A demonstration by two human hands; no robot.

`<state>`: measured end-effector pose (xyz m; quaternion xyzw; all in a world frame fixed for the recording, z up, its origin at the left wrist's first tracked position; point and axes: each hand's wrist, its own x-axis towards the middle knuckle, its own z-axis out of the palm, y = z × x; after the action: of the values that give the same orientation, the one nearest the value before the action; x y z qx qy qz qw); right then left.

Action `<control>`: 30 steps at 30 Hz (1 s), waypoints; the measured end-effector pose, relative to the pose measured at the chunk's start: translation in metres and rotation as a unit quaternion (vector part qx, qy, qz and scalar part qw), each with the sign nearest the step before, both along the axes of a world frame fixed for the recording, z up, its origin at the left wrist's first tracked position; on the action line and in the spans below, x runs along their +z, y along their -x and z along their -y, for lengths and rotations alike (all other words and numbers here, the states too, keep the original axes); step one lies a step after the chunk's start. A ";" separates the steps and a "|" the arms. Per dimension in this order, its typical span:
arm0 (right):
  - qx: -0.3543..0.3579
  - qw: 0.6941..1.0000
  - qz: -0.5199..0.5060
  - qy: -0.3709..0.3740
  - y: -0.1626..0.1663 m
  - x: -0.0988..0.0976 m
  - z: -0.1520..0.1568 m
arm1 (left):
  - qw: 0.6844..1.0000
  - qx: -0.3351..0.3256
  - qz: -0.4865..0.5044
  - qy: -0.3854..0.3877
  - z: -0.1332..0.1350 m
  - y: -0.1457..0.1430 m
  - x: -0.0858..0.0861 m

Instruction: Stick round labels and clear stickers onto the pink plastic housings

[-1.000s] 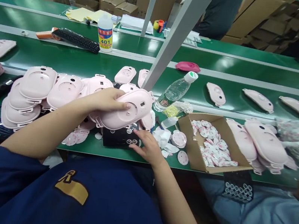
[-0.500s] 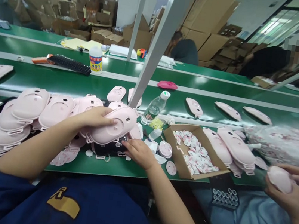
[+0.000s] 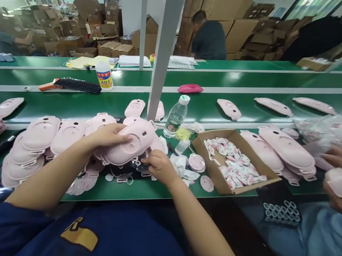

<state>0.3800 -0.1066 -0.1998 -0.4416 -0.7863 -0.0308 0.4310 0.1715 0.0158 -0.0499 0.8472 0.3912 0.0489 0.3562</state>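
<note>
My left hand (image 3: 106, 137) grips a pink oval plastic shell (image 3: 131, 142), held flat just above the green bench. Right beside it, my right hand (image 3: 159, 166) is curled with its fingertips pinched at a small clear part by the shell's lower edge; what it holds is too small to name. A black tray (image 3: 131, 171) lies under both hands. Stacks of the same pink shells (image 3: 40, 135) stand to the left of my left hand. Round pink-and-white discs (image 3: 197, 163) lie just right of my right hand.
A cardboard box of small discs (image 3: 234, 163) sits to the right, a water bottle (image 3: 176, 116) and a grey post (image 3: 166, 41) behind. A co-worker's hands (image 3: 341, 189) hold a pink shell at far right. More shells lie on the conveyor (image 3: 229, 108); a glue bottle (image 3: 104, 75) stands farther back.
The camera has tilted up and swung, so more of the room shows. My right hand has curled from resting flat on the black tray into a pinch under the shell. The left hand keeps its hold.
</note>
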 end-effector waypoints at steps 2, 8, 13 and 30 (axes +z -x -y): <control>-0.006 1.000 -0.013 0.019 0.000 0.000 0.005 | 1.000 -0.003 -0.005 -0.007 0.001 -0.001 0.000; -0.047 0.997 -0.013 0.056 0.005 0.000 0.040 | 1.000 -0.010 -0.010 -0.027 0.001 -0.003 0.000; -0.062 0.993 -0.047 0.088 0.015 -0.008 0.050 | 1.000 -0.017 -0.007 -0.025 0.000 -0.002 -0.003; -0.088 0.937 -0.283 0.186 0.009 0.046 0.034 | 0.994 -0.002 0.110 -0.016 0.007 0.006 -0.004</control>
<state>0.3709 -0.1404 -0.1538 -0.5719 -0.5818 0.2044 0.5410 0.1653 0.0085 -0.0542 0.8431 0.3471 0.1471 0.3834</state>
